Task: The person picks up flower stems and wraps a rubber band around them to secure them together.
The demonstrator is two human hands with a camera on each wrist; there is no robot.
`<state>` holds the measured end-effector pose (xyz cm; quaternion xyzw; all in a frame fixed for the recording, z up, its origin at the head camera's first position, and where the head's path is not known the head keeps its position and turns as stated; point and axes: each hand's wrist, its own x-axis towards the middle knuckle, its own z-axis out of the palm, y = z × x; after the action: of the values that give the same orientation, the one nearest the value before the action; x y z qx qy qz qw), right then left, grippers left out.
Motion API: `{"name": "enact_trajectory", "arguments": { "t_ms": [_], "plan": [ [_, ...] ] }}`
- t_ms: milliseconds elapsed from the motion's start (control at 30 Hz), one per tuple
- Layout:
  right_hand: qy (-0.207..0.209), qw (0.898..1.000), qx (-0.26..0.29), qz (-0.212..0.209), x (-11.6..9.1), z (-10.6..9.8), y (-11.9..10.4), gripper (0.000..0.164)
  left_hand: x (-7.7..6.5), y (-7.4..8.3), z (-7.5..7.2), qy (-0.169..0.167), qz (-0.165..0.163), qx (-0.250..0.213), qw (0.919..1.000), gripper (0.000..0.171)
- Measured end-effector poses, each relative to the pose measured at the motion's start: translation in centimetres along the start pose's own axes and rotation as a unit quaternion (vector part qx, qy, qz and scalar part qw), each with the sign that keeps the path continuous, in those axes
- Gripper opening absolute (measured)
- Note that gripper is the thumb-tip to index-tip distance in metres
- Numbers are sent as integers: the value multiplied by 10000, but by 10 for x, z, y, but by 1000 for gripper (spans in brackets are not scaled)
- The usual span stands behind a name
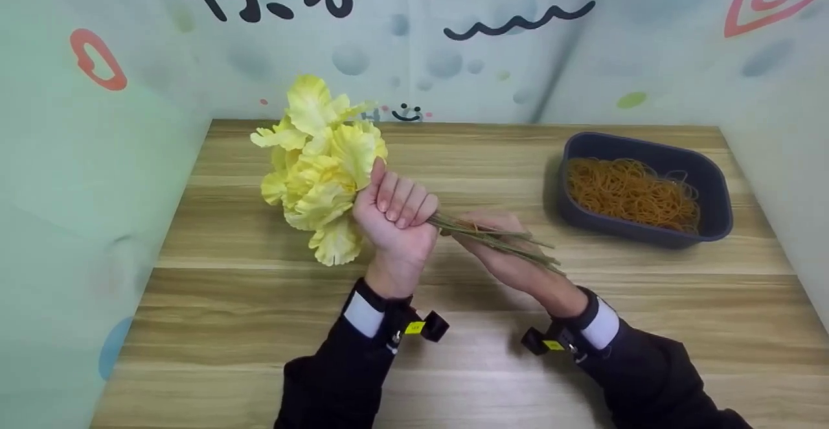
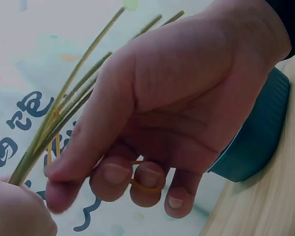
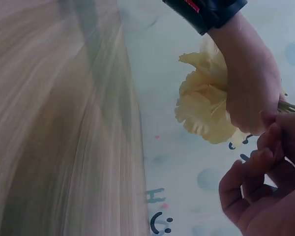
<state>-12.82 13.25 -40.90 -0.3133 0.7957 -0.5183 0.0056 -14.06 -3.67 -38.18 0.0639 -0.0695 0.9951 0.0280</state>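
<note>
My left hand [image 1: 396,221] grips a bunch of yellow artificial flowers [image 1: 324,170] by its green stems [image 1: 544,262], just below the blooms. The stems point right, their ends spreading apart. Beside them is my right hand [image 1: 502,260], palm turned toward the left wrist camera. A thin orange rubber band [image 2: 56,115] passes around the stems and runs to the right thumb and forefinger, which pinch it. More orange band [image 2: 146,189] lies across another right finger; whether it is the same band I cannot tell. In the right wrist view the left fist [image 3: 253,98] partly hides the petals.
A dark blue plastic tub [image 1: 647,238] holding many tan rubber bands [image 1: 631,192] stands at the back right of the wood-grain table [image 1: 259,325]. Printed wall panels [image 1: 414,59] enclose the table at the back and sides. Each wrist wears a small camera.
</note>
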Motion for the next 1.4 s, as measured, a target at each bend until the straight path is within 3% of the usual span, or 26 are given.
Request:
{"name": "enact_trajectory", "arguments": {
  "t_ms": [300,467,667,933,1200,1400],
  "plan": [
    [-292,9961,-203,813,1,-1,-2,25,-1,-7,-4,252,-27,205,9995,63],
    [-720,9897,-83,1235,-2,1,-5,31,1,3,-1,397,289,170,9986,63],
    [-1245,9833,409,1262,-8,5,-12,28,5,15,0,501,610,118,9968,64],
    [-847,9932,707,371,-13,14,-21,22,11,21,-3,391,878,233,9951,63],
    [-686,9936,588,679,-14,15,-23,23,13,28,-4,452,899,112,9949,63],
    [-546,9919,676,930,-14,20,-22,27,13,32,-3,312,1046,111,9940,61]
  ]
}}
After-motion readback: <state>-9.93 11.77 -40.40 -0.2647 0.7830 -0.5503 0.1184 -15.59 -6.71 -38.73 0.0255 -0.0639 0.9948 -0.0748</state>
